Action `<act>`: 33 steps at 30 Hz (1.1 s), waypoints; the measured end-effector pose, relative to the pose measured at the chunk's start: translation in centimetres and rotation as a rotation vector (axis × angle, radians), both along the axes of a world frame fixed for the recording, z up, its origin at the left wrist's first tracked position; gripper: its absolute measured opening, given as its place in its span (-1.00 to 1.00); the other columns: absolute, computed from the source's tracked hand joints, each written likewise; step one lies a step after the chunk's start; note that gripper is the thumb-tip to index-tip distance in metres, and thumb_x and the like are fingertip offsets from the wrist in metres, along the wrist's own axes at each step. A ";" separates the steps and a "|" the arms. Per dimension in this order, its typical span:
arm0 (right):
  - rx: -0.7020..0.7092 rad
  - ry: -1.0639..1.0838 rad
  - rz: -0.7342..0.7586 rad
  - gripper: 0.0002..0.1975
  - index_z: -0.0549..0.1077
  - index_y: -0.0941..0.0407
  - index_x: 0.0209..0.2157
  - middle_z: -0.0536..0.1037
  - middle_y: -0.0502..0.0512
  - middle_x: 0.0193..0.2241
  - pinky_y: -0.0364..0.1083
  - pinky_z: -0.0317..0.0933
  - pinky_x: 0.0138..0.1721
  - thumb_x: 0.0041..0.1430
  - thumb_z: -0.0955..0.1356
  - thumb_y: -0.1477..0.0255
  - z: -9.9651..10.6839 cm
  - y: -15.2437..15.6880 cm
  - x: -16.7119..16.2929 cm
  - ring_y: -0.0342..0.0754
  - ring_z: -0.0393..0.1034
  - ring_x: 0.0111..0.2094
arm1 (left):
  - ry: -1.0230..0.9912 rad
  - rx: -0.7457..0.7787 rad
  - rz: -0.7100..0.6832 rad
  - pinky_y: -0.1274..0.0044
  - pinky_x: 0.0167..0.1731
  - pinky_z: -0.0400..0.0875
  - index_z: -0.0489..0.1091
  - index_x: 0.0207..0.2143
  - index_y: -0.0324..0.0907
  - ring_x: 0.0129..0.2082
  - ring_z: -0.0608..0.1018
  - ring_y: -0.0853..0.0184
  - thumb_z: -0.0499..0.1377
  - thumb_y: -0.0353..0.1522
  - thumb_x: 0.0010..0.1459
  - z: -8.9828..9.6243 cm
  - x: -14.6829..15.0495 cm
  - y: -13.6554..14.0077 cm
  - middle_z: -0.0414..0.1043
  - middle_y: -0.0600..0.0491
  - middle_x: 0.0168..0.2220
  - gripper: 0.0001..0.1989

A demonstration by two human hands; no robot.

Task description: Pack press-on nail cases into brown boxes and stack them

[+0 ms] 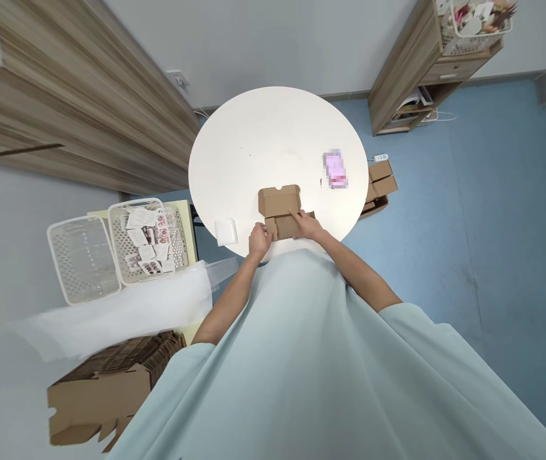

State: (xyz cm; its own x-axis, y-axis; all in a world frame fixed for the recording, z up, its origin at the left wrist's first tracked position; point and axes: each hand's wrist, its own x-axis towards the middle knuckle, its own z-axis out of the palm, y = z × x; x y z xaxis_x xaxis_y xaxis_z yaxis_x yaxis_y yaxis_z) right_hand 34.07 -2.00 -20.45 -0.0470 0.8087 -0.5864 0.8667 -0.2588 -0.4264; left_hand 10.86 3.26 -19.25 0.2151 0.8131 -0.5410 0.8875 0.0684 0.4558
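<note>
A small brown cardboard box (280, 203) lies partly folded near the front edge of the round white table (273, 121). Its lid flap stands away from me, with a notch in the far edge. At the box's near left corner, my left hand (259, 241) is closed on the side flap. My right hand (307, 225) grips the right side, its fingers reaching over the inner panel and partly hiding that side. A small white square item (226, 232) sits on the table to the left of my left hand.
A blurred pink phone-like item (335, 169) lies on the table's right. White baskets (114, 243), one holding cards and packets, stand left, beside white wrapping sheet (158, 310) and stacked flat cardboard boxes (100, 396). Brown boxes (379, 182) sit below the table's right edge. A wooden cabinet (412, 64) stands back right.
</note>
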 end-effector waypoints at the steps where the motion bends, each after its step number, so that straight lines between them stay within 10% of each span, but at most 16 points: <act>1: -0.005 -0.004 0.005 0.26 -0.07 -0.07 0.66 0.15 0.48 0.54 0.16 0.50 0.19 0.17 0.68 0.25 0.0 0.0 0.0 0.40 0.47 0.33 | 0.010 -0.013 0.010 0.33 0.11 0.47 0.33 0.14 -0.12 0.06 0.67 0.10 0.24 -0.33 0.43 -0.1 0.0 0.1 0.63 -0.13 0.11 -0.71; 22: -0.018 -0.003 0.004 0.27 -0.06 -0.02 0.66 0.13 0.51 0.55 0.17 0.43 0.26 0.15 0.69 0.26 1.6 -0.1 0.0 0.38 0.43 0.36 | 0.325 -0.088 -0.137 0.24 -0.02 0.55 0.61 -0.02 -0.16 0.09 0.68 -0.10 0.13 -0.29 0.40 0.9 1.1 -0.1 0.67 -0.31 0.04 -0.71; 28: 0.194 -0.049 -0.308 -0.31 0.14 0.10 0.56 0.44 0.37 0.35 0.10 0.46 0.17 0.52 0.34 0.30 2.4 -3.3 2.2 0.22 0.50 0.24 | 0.312 -0.080 -0.126 0.22 0.01 0.54 0.62 0.02 -0.26 0.10 0.67 -0.15 0.10 -0.33 0.42 0.9 1.6 -0.3 0.65 -0.39 0.05 -0.66; 33: 0.002 -0.103 -0.495 -0.69 0.52 0.12 0.11 0.66 0.30 0.09 0.08 0.47 0.07 0.51 0.29 0.30 1.6 -4.4 3.8 0.19 0.57 0.09 | 0.310 -0.057 -0.094 0.21 0.03 0.54 0.62 0.04 -0.27 0.10 0.65 -0.15 0.12 -0.33 0.40 0.3 1.8 -0.6 0.65 -0.38 0.05 -0.66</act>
State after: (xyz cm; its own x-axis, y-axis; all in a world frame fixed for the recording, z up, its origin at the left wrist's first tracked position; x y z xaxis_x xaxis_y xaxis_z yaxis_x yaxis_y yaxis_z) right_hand 37.91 -6.39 -18.81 0.4005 0.7202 -0.5666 0.6777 -0.6489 -0.3459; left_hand 12.71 2.70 -18.91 0.1063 0.7639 -0.6365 0.9869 -0.0031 0.1611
